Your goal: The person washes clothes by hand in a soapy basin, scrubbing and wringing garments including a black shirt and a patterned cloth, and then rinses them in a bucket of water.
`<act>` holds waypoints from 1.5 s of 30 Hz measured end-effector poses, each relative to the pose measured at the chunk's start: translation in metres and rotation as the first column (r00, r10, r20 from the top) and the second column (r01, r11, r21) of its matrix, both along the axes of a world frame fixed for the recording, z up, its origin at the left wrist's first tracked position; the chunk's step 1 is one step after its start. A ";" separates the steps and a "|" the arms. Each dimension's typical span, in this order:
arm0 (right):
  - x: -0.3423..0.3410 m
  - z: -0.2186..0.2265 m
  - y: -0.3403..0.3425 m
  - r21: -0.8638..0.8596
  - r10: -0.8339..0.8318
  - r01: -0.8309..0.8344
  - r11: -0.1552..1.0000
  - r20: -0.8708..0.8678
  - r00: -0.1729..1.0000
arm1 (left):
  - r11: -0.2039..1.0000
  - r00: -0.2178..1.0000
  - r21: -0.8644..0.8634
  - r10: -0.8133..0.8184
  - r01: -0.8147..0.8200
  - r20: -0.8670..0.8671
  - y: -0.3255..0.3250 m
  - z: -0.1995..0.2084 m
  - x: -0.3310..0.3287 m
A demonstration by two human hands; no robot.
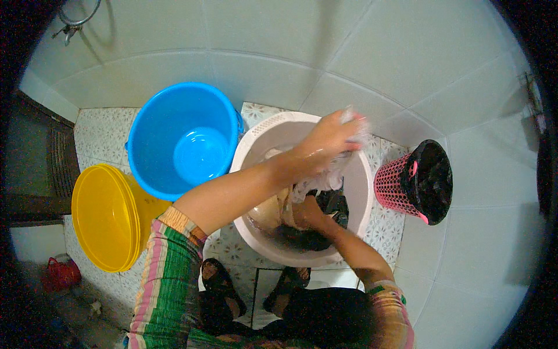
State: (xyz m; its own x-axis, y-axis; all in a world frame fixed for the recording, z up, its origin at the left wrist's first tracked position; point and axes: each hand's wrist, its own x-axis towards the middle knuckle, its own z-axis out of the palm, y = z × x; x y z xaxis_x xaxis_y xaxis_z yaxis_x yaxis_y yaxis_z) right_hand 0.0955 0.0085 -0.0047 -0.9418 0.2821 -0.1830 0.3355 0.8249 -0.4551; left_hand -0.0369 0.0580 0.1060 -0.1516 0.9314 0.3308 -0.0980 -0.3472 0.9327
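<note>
In front of my feet stands a pale pink basin point(245, 152) with wet laundry and dark water in it. Over its far right rim, my left hand point(334, 138) is closed on a crumpled, whitish, see-through thing point(361, 129); whether it is plastic or thin wet cloth I cannot make out. Whitish folds point(326, 181) hang below that hand. My right hand point(307, 213) is down in the basin against the laundry, its fingers mostly hidden. Beside it lie a beige cloth point(266, 215) and a dark cloth point(302, 238).
A blue tub point(150, 136) with a little water stands left of the basin. Further left, a yellow bucket point(99, 215) lies tipped. To the right is a pink perforated bin point(392, 185) with a black liner. Tiled walls point(261, 35) close in behind; a red container point(61, 273) sits lower left.
</note>
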 end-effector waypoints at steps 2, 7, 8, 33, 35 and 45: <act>0.000 0.006 -0.019 -0.001 0.012 -0.012 1.000 0.138 0.990 | 0.968 0.855 -0.251 -0.140 0.011 -0.499 0.006 -0.077 -0.037; 0.027 0.014 -0.040 0.108 -0.013 -0.026 0.994 0.345 0.938 | 0.878 0.459 -0.345 -0.170 -0.331 -0.872 -0.051 -0.139 -0.048; 0.039 -0.004 -0.037 0.105 0.031 -0.080 0.991 0.409 0.912 | 0.868 0.411 -0.283 -0.102 -0.408 -0.906 -0.059 -0.138 -0.045; -0.008 -0.096 0.076 0.177 -0.101 0.047 0.983 0.309 0.946 | 0.691 0.422 -0.694 -0.701 0.202 -0.575 -0.064 -0.135 -0.007; 0.004 -0.108 0.089 0.112 -0.185 0.172 0.979 0.117 0.976 | 0.862 0.409 -0.492 -0.408 -0.120 -0.816 -0.049 -0.148 -0.027; -0.012 -0.063 0.135 -0.253 -0.684 0.636 0.729 -0.225 0.694 | 0.696 -0.239 -0.666 -0.622 0.269 -0.746 -0.132 -0.134 0.015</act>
